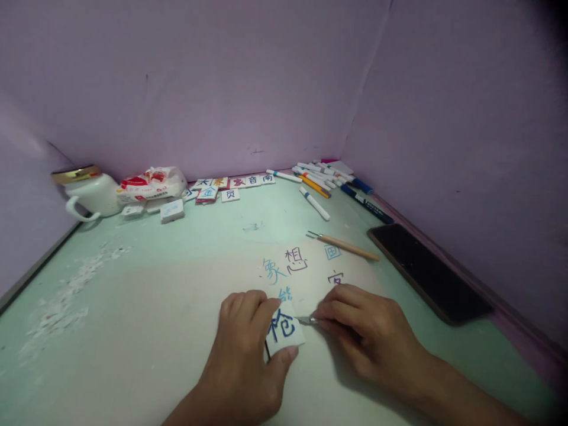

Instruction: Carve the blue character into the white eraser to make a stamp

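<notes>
Low in the middle of the frame, the left hand pinches a small white block with a blue character drawn on its top face, the fingers curled over its far edge and the thumb pressed against its near edge. The block rests on the pale green table, tilted a little toward the camera. Just to its right, the right hand has its fingers bunched narrowly around a thin carving tool, whose metal tip touches the block's right edge; the handle is hidden inside the hand.

The block looks light, stiff and easy to crumble at the corners, probably a rubber or eraser-like slab, so it is best held by its two opposite side edges, clear of the inked face and of the blade's path. The tool is slim and sharp, and is best gripped close to the tip like a pen.

Blue characters are also written on the table just above the hands. A second wooden-handled carving tool lies beyond them, and a dark phone lies at right. Marker pens are scattered at upper right, lettered tiles sit along the back wall, a white jug stands at upper left, and white crumbs litter the left side.
</notes>
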Demonstrator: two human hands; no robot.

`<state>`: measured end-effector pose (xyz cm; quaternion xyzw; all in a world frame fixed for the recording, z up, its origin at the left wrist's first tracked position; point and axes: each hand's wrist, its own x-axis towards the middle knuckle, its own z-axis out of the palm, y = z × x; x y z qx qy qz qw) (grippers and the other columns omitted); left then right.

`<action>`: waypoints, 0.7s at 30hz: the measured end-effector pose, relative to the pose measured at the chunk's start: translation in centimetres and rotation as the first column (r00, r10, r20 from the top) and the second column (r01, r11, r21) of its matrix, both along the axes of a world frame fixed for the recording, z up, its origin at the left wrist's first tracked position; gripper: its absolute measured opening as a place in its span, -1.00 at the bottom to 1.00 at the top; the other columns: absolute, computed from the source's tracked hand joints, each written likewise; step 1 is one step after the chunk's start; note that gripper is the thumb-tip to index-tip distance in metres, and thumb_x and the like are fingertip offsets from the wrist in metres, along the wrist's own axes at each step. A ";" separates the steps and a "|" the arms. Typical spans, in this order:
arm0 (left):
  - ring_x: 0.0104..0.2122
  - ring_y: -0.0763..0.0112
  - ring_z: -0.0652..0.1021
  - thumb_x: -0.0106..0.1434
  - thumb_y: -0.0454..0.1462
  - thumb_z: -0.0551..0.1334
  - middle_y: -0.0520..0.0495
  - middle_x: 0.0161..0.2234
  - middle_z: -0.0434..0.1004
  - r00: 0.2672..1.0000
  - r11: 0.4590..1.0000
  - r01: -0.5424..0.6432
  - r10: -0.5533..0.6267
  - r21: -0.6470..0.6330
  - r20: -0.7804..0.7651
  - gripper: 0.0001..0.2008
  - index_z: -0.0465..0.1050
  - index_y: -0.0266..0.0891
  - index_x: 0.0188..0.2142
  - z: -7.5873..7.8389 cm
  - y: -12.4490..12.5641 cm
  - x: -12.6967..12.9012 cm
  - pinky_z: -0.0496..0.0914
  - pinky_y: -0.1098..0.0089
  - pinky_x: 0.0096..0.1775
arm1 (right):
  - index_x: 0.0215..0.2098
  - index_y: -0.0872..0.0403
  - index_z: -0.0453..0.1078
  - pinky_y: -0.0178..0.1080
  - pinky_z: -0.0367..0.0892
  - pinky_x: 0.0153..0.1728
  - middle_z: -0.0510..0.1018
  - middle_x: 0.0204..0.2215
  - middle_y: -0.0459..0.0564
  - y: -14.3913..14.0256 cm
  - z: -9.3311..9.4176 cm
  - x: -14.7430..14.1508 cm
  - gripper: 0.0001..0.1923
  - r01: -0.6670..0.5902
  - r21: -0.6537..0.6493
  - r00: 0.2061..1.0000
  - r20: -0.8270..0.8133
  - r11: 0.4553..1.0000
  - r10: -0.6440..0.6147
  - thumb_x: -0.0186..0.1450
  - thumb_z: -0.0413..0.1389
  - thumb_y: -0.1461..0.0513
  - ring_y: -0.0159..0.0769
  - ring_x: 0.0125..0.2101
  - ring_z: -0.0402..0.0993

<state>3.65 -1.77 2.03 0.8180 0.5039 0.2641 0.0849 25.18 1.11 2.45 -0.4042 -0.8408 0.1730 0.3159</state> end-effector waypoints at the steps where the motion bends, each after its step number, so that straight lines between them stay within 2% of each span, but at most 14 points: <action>1: -0.16 0.04 0.42 0.10 -0.27 0.25 -0.22 -0.16 0.39 1.000 1.000 -0.004 0.004 -0.001 0.002 -0.61 0.28 -0.23 -0.05 0.0 0.0 0.0 0.38 -0.01 -0.17 | -0.33 0.06 0.49 -0.31 0.22 -0.48 0.49 -0.48 -0.05 0.0 0.1 0.1 -0.81 -0.012 -0.007 1.000 -0.001 1.000 0.012 0.24 0.04 0.36 -0.35 -0.47 0.39; 7: -0.15 0.05 0.42 0.10 -0.27 0.25 -0.22 -0.15 0.38 1.000 1.000 -0.011 0.011 0.007 0.010 -0.61 0.29 -0.23 -0.05 0.0 0.0 0.0 0.37 0.00 -0.15 | -0.35 0.07 0.48 -0.31 0.23 -0.47 0.49 -0.50 -0.05 0.2 0.3 0.4 -0.84 -0.073 -0.089 0.997 -0.047 0.993 0.069 0.24 0.06 0.36 -0.36 -0.49 0.38; 11: -0.14 0.05 0.41 0.11 -0.28 0.25 -0.23 -0.14 0.37 1.000 1.000 0.004 -0.004 0.000 0.000 -0.61 0.28 -0.24 -0.05 -0.1 0.1 0.0 0.36 0.01 -0.15 | -0.32 0.07 0.49 -0.31 0.24 -0.46 0.51 -0.46 -0.03 0.2 0.1 0.3 -0.82 -0.026 -0.032 0.999 -0.042 0.999 0.025 0.25 0.05 0.37 -0.35 -0.46 0.40; 16: -0.17 0.06 0.40 0.11 -0.29 0.24 -0.24 -0.16 0.35 1.000 1.000 0.022 -0.022 0.000 0.006 -0.63 0.28 -0.28 -0.07 -0.1 0.1 0.0 0.36 -0.03 -0.16 | -0.33 0.08 0.49 -0.30 0.25 -0.48 0.50 -0.49 -0.04 0.1 0.2 0.3 -0.84 -0.097 -0.054 0.994 -0.054 0.994 0.094 0.25 0.06 0.36 -0.35 -0.48 0.39; 21: -0.17 0.07 0.40 0.10 -0.29 0.25 -0.24 -0.17 0.34 0.999 0.999 0.026 -0.025 -0.027 0.030 -0.63 0.31 -0.32 -0.08 0.2 0.0 -0.1 0.37 -0.02 -0.15 | -0.32 0.09 0.48 -0.29 0.30 -0.46 0.51 -0.47 -0.04 0.4 0.0 0.6 -0.85 -0.043 -0.071 0.986 -0.161 0.997 0.031 0.26 0.07 0.36 -0.35 -0.47 0.42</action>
